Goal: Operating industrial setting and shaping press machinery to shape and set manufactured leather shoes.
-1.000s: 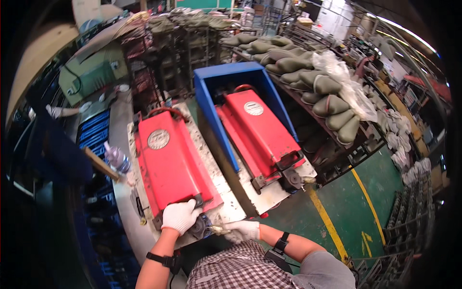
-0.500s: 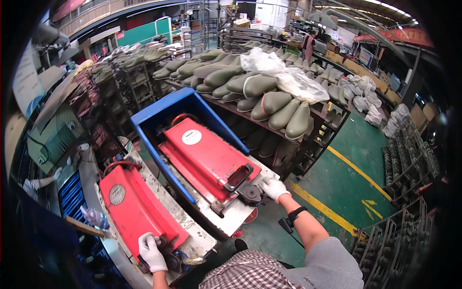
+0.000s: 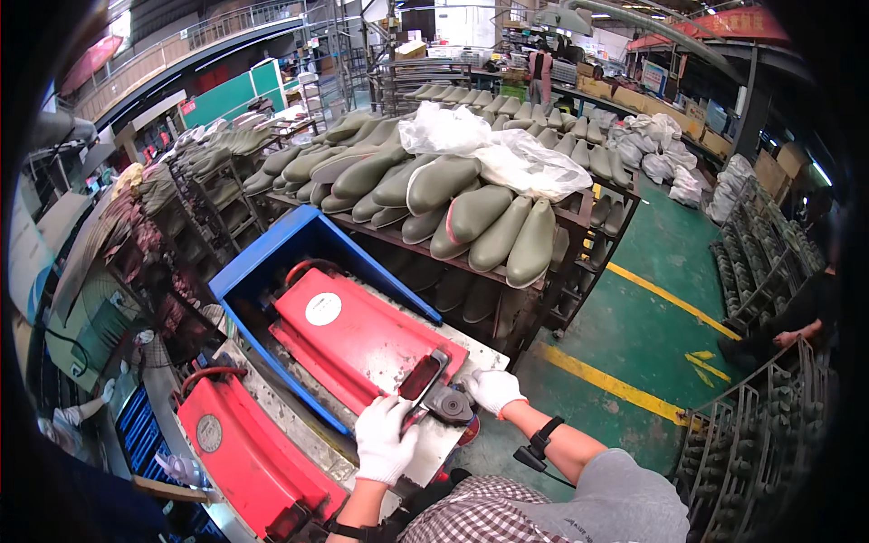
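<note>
Two long red metal covers lie side by side on pale, scuffed bases; the right-hand red cover [image 3: 358, 335] has a blue hood [image 3: 272, 240] around its far end. At that cover's near end are a black rectangular handle [image 3: 439, 366] and a black round knob [image 3: 450, 404]. My left hand [image 3: 385, 439], in a white glove, reaches to the handle's near left end, thumb apart from the fingers. My right hand [image 3: 495, 391], also gloved, has its fingers bent against the knob's right side; their tips are partly hidden. The left-hand red cover [image 3: 249, 452] is untouched.
Olive-green boot-shaped forms [image 3: 475, 217] crowd a dark rack [image 3: 543, 312] beyond the covers, with clear plastic sheeting [image 3: 529, 163] on top. Metal racks [image 3: 751, 434] line the right side. Yellow lines [image 3: 615, 385] cross the green floor. Other people are at the left edge, right edge and back.
My left hand has left the near end of the left-hand cover and come right to the right-hand cover's handle. My right hand stays by the knob. The view has shifted.
</note>
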Action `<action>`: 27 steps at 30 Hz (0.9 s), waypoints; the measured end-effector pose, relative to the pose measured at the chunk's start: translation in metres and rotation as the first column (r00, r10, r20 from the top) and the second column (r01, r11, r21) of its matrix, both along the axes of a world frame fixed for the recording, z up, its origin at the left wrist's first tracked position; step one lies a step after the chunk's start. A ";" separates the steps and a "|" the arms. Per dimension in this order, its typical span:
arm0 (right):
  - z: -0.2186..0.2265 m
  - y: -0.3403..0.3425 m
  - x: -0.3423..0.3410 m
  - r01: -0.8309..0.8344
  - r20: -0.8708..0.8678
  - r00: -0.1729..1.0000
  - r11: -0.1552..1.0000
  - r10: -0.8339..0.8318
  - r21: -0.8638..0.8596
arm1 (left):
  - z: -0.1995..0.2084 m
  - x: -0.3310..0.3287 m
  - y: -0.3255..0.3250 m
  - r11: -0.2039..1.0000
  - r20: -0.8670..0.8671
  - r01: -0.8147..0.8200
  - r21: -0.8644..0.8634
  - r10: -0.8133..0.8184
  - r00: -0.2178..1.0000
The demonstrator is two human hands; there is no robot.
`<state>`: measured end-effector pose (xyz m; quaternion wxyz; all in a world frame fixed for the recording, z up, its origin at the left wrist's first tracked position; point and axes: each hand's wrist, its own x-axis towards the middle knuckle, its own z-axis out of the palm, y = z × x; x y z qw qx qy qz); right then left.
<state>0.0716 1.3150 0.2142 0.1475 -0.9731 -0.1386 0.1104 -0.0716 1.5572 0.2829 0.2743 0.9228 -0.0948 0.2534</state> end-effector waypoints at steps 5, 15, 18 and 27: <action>0.012 -0.004 0.014 -0.086 -0.124 0.988 0.996 0.089 0.033 | -0.023 0.031 -0.013 0.972 -0.088 0.069 0.225 -0.050 0.995; 0.035 -0.019 -0.094 0.034 -0.524 0.848 0.978 0.081 0.208 | -0.025 0.044 -0.018 0.975 -0.056 -0.017 0.222 0.030 0.998; 0.024 -0.023 -0.118 -0.021 -0.456 0.880 0.971 0.131 0.239 | -0.016 0.045 -0.021 0.983 -0.037 -0.005 0.186 0.013 0.999; 0.041 0.051 -0.023 -0.449 0.279 0.885 0.841 0.373 0.301 | 0.081 0.047 0.003 0.992 0.148 -0.068 0.103 0.052 0.988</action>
